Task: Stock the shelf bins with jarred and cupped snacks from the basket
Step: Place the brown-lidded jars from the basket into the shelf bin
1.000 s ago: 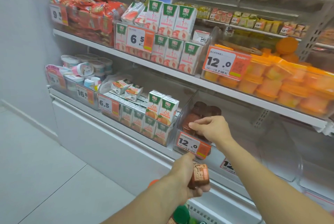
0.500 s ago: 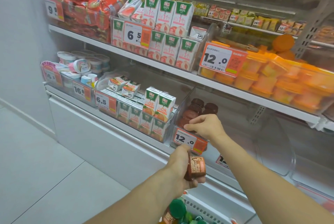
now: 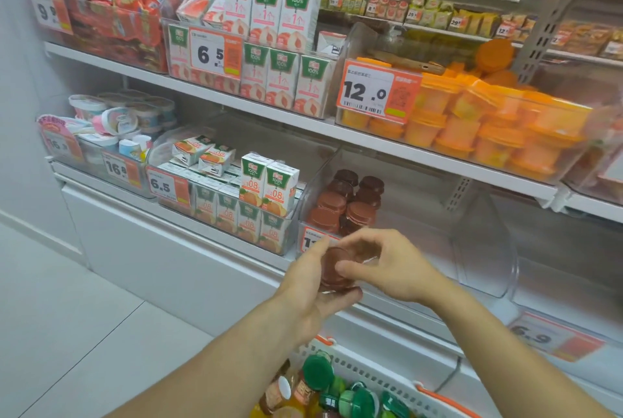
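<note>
A: Brown-lidded jars (image 3: 347, 205) stood in a cluster at the left end of the clear bin (image 3: 485, 242) on the lower shelf; the rest of that bin was bare.

B: And the jar in hand?

A: One brown jar (image 3: 333, 271) was held in front of the bin's price tag, not yet inside. The left hand (image 3: 312, 282) cupped it from below, fingers curled round it; the right hand (image 3: 387, 266) pinched it from the bin side.

B: Remaining stock?

A: The basket (image 3: 381, 380), below the bin, held green-lidded jars (image 3: 318, 372) and others. I judged the task partly done, much left.
</note>
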`<state>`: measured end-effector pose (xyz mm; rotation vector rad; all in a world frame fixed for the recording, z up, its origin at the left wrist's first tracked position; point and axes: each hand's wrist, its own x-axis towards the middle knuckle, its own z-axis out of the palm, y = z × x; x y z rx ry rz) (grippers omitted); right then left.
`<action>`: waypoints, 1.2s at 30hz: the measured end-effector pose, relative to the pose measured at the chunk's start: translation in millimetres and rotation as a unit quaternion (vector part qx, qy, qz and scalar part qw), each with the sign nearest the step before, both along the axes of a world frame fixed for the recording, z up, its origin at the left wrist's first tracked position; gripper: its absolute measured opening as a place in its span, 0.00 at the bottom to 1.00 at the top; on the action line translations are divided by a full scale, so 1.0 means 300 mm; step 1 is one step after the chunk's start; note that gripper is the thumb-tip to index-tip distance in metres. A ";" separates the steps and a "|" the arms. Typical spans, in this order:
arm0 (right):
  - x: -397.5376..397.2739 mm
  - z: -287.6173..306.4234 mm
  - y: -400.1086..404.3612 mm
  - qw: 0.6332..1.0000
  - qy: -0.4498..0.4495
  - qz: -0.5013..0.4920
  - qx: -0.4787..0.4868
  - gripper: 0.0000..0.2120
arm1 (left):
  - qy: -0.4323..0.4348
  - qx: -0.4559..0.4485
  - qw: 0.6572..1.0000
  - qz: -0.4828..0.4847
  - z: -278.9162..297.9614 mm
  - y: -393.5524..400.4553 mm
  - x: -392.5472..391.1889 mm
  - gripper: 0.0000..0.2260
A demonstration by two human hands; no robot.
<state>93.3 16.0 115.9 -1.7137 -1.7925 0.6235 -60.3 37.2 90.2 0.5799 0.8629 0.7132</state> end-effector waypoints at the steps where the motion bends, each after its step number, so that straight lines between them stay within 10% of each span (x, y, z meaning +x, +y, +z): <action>1: 0.005 0.001 -0.001 0.998 0.058 -0.021 -0.007 0.10 | 0.011 0.005 1.000 0.004 0.004 0.000 0.000 0.14; 4: 0.012 0.007 -0.013 0.975 0.211 -0.049 -0.048 0.09 | 0.032 0.016 0.999 0.006 0.017 0.003 -0.003 0.09; 10: 0.016 0.001 -0.010 0.987 0.139 -0.075 0.010 0.17 | 0.043 0.028 0.999 -0.007 0.028 0.008 0.013 0.16; 16: 0.066 -0.001 0.017 0.939 0.286 -0.175 0.069 0.15 | 0.056 -0.032 0.998 -0.026 0.014 0.010 -0.005 0.19; 28: 0.091 -0.071 0.116 0.964 0.015 -0.248 0.095 0.16 | 0.149 -0.027 0.985 -0.089 -0.048 0.011 -0.010 0.17; 36: 0.098 -0.077 0.136 0.973 0.005 -0.228 0.043 0.11 | 0.165 -0.018 0.980 -0.114 -0.077 0.016 0.031 0.17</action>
